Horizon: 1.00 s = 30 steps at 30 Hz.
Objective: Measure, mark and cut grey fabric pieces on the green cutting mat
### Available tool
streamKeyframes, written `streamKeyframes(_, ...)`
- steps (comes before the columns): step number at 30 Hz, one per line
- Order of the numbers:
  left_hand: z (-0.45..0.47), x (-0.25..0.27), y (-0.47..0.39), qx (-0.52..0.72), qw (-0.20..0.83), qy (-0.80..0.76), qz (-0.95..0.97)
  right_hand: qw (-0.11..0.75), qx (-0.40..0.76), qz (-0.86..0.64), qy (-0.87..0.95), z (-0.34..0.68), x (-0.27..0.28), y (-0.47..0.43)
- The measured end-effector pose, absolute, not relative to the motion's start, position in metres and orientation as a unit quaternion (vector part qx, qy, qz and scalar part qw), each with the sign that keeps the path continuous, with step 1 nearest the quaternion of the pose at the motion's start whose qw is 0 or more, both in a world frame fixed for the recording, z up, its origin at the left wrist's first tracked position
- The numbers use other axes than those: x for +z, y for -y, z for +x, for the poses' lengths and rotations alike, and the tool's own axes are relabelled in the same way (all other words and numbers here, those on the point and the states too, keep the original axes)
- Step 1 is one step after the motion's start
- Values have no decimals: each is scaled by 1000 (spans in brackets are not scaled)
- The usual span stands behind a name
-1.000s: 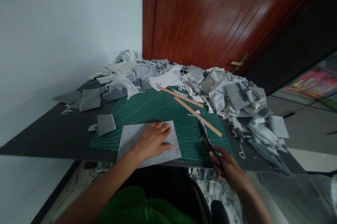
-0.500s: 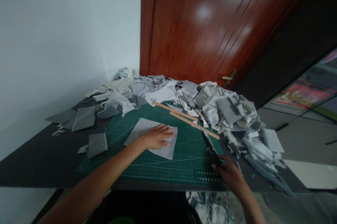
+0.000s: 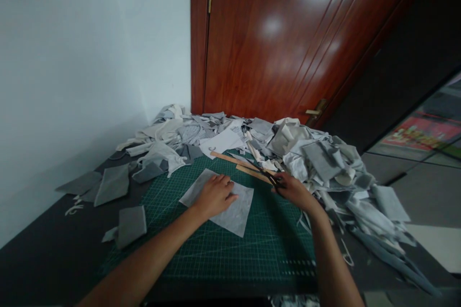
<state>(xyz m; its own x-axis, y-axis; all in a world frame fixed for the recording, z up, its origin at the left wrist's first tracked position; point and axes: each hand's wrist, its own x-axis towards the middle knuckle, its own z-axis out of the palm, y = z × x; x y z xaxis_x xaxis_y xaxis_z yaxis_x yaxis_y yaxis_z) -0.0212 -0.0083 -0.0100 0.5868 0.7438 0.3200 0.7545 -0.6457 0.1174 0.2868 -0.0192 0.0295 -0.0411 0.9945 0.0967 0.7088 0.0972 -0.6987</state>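
Observation:
A square piece of grey fabric (image 3: 232, 215) lies on the green cutting mat (image 3: 209, 259). My left hand (image 3: 216, 196) rests on its upper middle, fingers bent and a little apart, thumb out to the right. My right hand (image 3: 293, 190) is closed round the handles of black scissors (image 3: 268, 176), whose blades point up and left over two wooden rulers. One ruler (image 3: 226, 157) reaches toward the pile at the back; the other ruler (image 3: 252, 173) lies just in front, partly hidden by the scissors and hand.
Heaps of grey and white fabric scraps (image 3: 317, 158) line the back and right of the dark table (image 3: 46, 249). Folded grey pieces (image 3: 131, 225) lie at left. A white sheet (image 3: 221, 141) sits behind the rulers. A wall and a wooden door (image 3: 252, 57) stand behind.
My right hand has carried the scissors up and left from the mat's front right corner to above the rulers. My left hand has stayed on the fabric, its fingers more bent. The view has shifted slightly.

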Motion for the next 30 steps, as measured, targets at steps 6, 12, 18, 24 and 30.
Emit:
streamKeyframes(6,-27,-11,7,-147,-9,449,-882,349,179,-667,634,257,-5,-44)
streamKeyframes(12,-49,-14,-17,-117,-109,294,-942,361,177,-685,608,257,-35,-34)
streamKeyframes(18,-55,-10,-21,-177,-47,388,-903,336,172,-667,642,234,-40,-35)
streamKeyframes(24,-51,-20,-10,-145,0,487,-861,293,122,-635,704,237,-27,-20)
streamKeyframes(30,-58,-26,-19,-80,-55,394,-914,278,109,-589,751,236,-8,-3)
